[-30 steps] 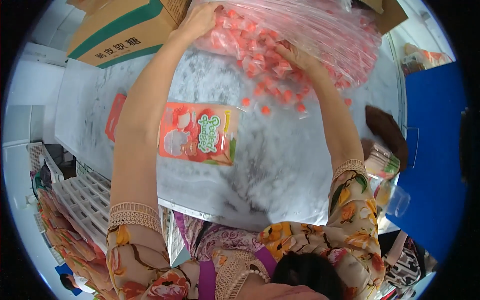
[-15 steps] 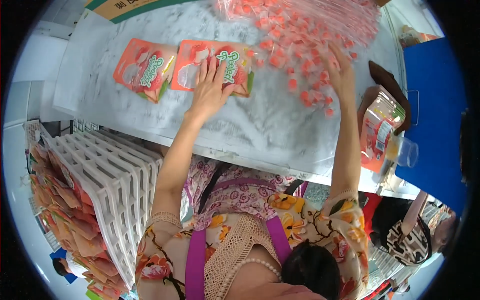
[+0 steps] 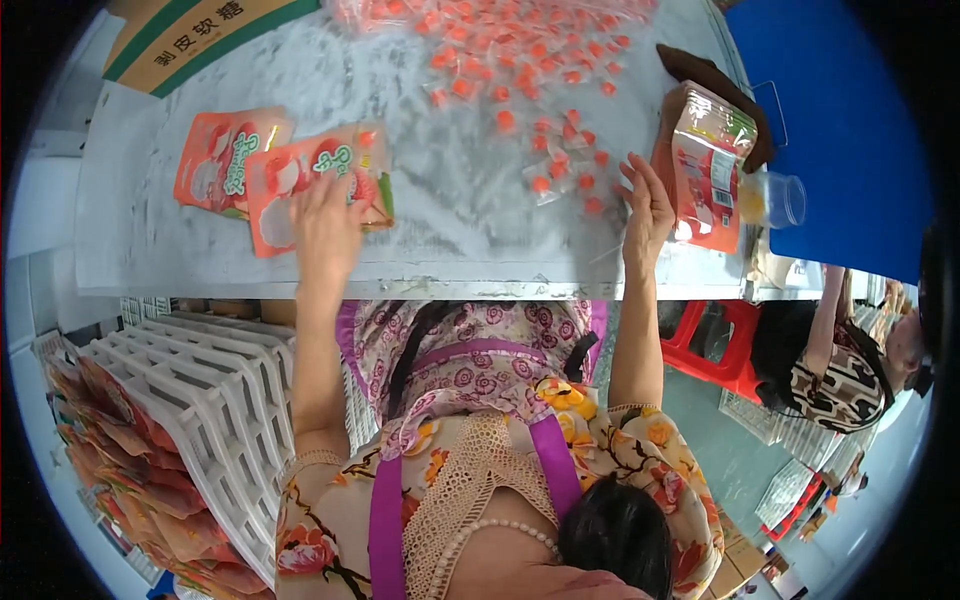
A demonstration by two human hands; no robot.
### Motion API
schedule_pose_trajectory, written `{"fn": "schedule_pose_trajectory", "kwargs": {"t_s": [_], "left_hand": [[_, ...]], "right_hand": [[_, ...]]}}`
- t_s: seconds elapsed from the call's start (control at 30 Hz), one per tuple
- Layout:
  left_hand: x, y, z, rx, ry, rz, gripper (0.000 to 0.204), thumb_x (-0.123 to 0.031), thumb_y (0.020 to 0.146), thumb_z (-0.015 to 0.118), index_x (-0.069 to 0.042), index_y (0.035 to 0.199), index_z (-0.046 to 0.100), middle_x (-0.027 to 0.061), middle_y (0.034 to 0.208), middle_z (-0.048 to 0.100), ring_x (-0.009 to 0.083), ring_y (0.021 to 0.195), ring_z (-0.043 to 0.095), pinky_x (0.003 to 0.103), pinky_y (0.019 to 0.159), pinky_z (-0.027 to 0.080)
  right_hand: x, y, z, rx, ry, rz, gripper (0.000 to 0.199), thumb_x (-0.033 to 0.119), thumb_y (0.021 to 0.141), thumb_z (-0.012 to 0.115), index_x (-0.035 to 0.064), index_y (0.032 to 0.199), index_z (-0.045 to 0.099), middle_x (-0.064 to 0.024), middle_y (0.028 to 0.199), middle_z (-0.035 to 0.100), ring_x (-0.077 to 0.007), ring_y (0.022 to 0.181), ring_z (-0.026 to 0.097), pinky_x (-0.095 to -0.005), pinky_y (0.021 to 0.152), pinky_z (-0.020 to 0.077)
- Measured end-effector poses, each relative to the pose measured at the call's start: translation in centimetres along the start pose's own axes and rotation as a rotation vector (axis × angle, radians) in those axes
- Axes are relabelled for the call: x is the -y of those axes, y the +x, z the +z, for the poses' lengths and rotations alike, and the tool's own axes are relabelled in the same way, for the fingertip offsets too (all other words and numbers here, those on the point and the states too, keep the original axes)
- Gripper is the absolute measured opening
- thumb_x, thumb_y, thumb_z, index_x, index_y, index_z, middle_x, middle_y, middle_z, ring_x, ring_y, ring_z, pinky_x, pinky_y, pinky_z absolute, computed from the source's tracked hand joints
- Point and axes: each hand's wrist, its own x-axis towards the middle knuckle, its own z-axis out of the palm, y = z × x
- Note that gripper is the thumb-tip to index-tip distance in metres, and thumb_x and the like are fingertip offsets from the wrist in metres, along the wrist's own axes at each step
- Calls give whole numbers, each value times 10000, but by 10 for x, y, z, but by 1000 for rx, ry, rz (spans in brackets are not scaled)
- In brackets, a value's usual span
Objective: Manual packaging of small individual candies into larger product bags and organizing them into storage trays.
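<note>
A flat orange pouch (image 3: 318, 182) lies at ten o'clock on the bench (image 3: 460, 230), under the left hand (image 3: 328, 228), whose grip is flat and open. A second pouch (image 3: 222, 158) overlaps it. The right hand (image 3: 648, 212), open and empty, sits beside candies (image 3: 540, 110), with a filled pouch (image 3: 708, 165) at three o'clock.

Two flat orange-red pouches with white and green print are lying side by side on the pale table: one pouch (image 3: 228, 160) at the far left, a second pouch (image 3: 315, 185) overlapping its edge. A filled pouch (image 3: 708, 165) is standing upright at the right edge. Small orange-wrapped sweets (image 3: 520, 80) are lying scattered between them. A brown carton (image 3: 190, 35) with a green stripe is sitting at the top left.
</note>
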Motion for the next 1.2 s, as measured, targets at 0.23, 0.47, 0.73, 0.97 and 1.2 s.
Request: {"fn": "schedule_pose_trajectory", "kwargs": {"t_s": [0.23,0.47,0.73,0.97,1.2], "left_hand": [[-135,42,52,176,-582,353,401,-81,797,703,-23,1181,604,161,1136,595,339,1026,584,410,890,472],[-169,66,71,170,-595,257,684,-90,714,792,-70,1313,463,184,1084,579,361,1026,569,420,895,474],[-164,69,86,265,-464,389,714,-127,677,822,-79,1306,488,175,1129,582,357,1019,579,416,881,478],[-168,52,62,480,-491,330,700,-124,668,823,-92,1299,522,139,1031,562,322,928,578,403,851,483],[-175,55,56,552,-462,327,762,-150,663,824,-98,1346,492,151,1073,541,324,975,565,405,863,477]], "right_hand": [[5,-1,2,218,-525,-383,393,-56,863,525,41,1233,617,-142,1184,644,-264,1067,604,-325,940,458],[-2,6,13,300,-625,-502,398,-66,818,549,32,1197,618,-154,1163,644,-346,1010,598,-403,862,489],[5,7,12,441,-568,-495,435,-62,786,553,47,1203,616,-144,1144,651,-333,933,599,-400,839,493],[5,21,-8,223,-634,-501,449,-81,788,496,47,1200,622,-117,1191,642,-318,965,582,-369,883,475],[8,4,-16,391,-611,-394,451,-110,744,468,33,1129,655,-113,1172,647,-311,977,574,-363,915,465]]}}
